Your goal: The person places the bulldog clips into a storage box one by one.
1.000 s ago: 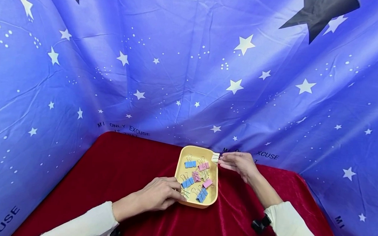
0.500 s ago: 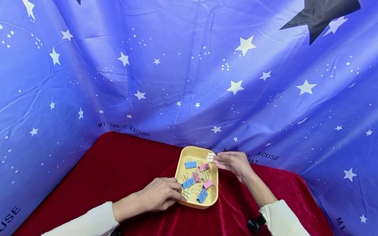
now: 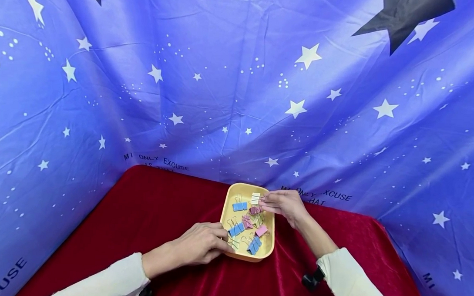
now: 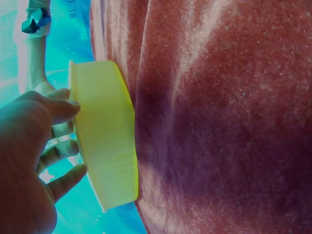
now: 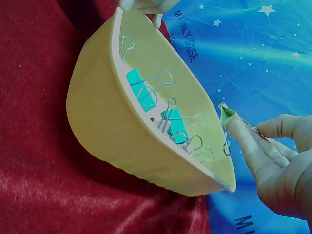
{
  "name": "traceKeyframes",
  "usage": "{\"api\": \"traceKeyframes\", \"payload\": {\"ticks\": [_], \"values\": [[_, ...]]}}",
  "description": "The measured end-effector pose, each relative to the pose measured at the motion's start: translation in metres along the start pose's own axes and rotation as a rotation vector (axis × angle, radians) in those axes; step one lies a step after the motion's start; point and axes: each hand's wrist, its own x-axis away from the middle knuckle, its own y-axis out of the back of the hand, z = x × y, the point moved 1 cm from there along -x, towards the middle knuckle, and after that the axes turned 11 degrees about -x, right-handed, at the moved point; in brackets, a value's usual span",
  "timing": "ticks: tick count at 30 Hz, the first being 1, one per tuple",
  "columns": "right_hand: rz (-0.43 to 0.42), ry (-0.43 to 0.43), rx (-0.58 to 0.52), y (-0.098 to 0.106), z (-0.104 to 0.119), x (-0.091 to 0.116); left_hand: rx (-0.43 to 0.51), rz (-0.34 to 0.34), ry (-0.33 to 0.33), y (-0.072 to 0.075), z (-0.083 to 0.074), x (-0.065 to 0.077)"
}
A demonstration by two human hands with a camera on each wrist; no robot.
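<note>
A pale yellow-white binder clip (image 3: 255, 198) is pinched by its wire handles between the thumb and fingers of my right hand (image 3: 286, 206), over the far right part of a yellow tray (image 3: 227, 257). In the right wrist view the binder clip (image 5: 227, 115) is tilted above the rim. My left hand (image 3: 200, 244) grips the tray's near left corner, thumb and fingertips on the rim. Inside the tray lie several binder clips: blue ones (image 3: 240, 206), pink ones (image 3: 261, 230) and pale ones (image 3: 258, 219). My left fingertips partly hide a pale clip.
A dark red velvet cloth (image 3: 156, 202) covers the table under the tray. Behind and at both sides hangs a blue curtain (image 3: 207, 103) with stars, close to the tray's far end. A black wrist strap (image 3: 312, 279) sits at the right sleeve.
My right hand has moved left with the pale binder clip, from the tray's right rim to over its inside. The left hand and the tray have stayed in place.
</note>
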Motion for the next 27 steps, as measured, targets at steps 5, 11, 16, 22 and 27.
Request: {"api": "traceKeyframes", "payload": {"ticks": [5,11,16,22,27], "values": [[0.011,0.001,0.006,-0.005,-0.003,-0.002,-0.004,-0.004,-0.004,0.000,0.000,0.000],[0.015,0.001,0.005,-0.009,-0.006,-0.005,-0.001,-0.006,-0.008,0.000,0.000,0.000],[0.022,0.000,0.010,-0.013,-0.007,-0.005,-0.005,0.000,-0.009,0.001,0.001,-0.001],[0.023,-0.013,0.012,-0.016,-0.007,-0.005,-0.007,0.009,-0.009,0.000,0.001,-0.002],[0.017,-0.019,0.021,-0.018,-0.008,-0.006,-0.009,0.013,-0.011,0.001,0.001,-0.001]]}}
